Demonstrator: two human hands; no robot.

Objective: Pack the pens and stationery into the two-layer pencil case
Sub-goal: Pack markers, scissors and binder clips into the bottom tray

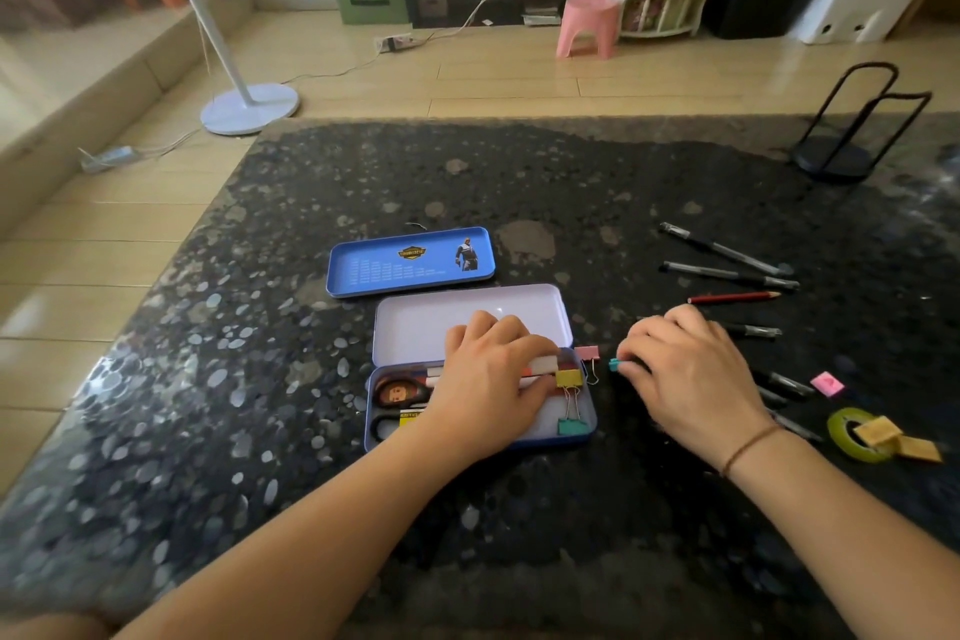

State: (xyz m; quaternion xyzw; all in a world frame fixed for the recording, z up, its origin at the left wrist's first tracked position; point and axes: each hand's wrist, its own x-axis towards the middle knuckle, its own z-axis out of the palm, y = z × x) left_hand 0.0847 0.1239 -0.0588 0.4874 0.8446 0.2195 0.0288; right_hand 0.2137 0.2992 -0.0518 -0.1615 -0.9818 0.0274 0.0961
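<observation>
Table: dark speckled stone top (311, 379) fills the lower frame; everything for the task lies on it.
Pencil case: tin base (584, 431) at centre frame, its pale lid (415, 327) hinged open toward the top of the frame; a separate blue tray (410, 261), probably the second layer, lies just above it.
Case contents: scissors (397, 392) at the left end, yellow binder clip (569, 378) and green binder clip (573, 426) at the right end.
Loose stationery: pens (722, 252) and a red pencil (732, 298) at right of centre; tape roll (844, 431) and pink eraser (828, 384) at lower right.
Left hand: left hand (488, 379) lies palm down over the case, fingers curled around a pale stick-shaped item (543, 363) at the base's upper edge.
Right hand: right hand (685, 369) is palm down just right of the case, fingertips pinching a small teal clip (614, 364).
Risk, crowding: the left hand covers the middle of the base, so the incoming clip may snag on the clip handles.
Risk, fit: items piled high at the right end could, I judge, stop the tray seating flat.
Risk, small parts: a pink clip (588, 353) sits just outside the case rim and could easily be overlooked.
</observation>
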